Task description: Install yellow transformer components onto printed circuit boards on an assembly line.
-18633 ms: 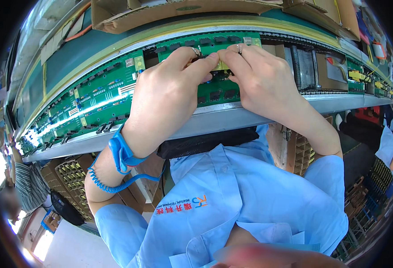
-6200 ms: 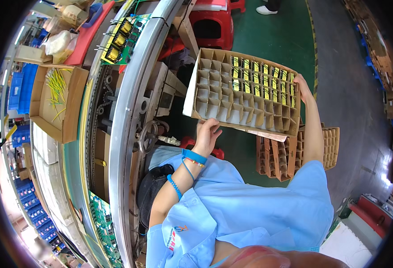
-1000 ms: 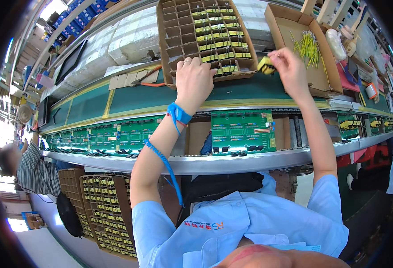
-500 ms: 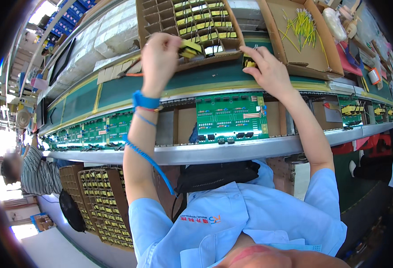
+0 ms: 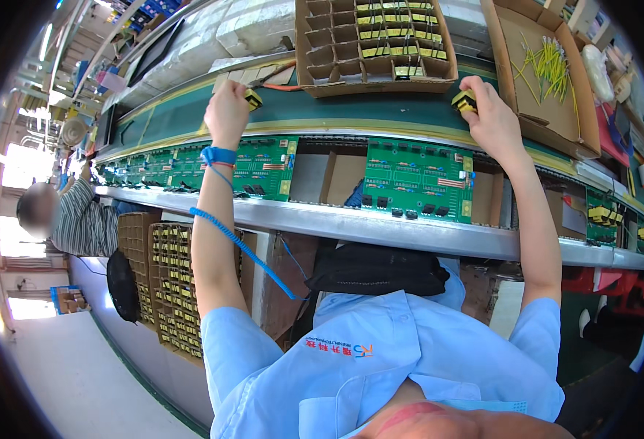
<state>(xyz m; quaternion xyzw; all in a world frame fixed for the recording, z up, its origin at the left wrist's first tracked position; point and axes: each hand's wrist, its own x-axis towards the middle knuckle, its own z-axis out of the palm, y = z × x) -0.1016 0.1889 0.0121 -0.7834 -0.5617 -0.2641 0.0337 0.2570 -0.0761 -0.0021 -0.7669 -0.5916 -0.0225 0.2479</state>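
Observation:
Pinched in the fingers of my left hand (image 5: 228, 115) is a small yellow-and-black transformer (image 5: 254, 100), held above the green belt surface. On the other side, my right hand (image 5: 496, 123) grips another yellow-and-black transformer (image 5: 465, 102), just off the right front corner of a divided cardboard box (image 5: 380, 89). Similar transformers (image 5: 402, 33) fill that box's right-hand cells, while several left-hand cells show bare card. Between and below my hands lies a green circuit board (image 5: 418, 178) on the rail, with resistors and black parts fitted. A blue wrist strap (image 5: 218, 156) with a coiled cord circles my left wrist.
More circuit boards (image 5: 190, 168) line the rail to the left, others (image 5: 601, 216) to the right. An open carton (image 5: 523, 121) with yellow-green wires (image 5: 549, 69) stands at far right. A tool with orange handles (image 5: 281, 87) lies beside the divided box. A person (image 5: 84, 219) sits far left.
My left hand has moved left, away from the divided box, with its transformer. My right hand stays near the box's corner. The whole view has shifted, so the boxes appear farther right.

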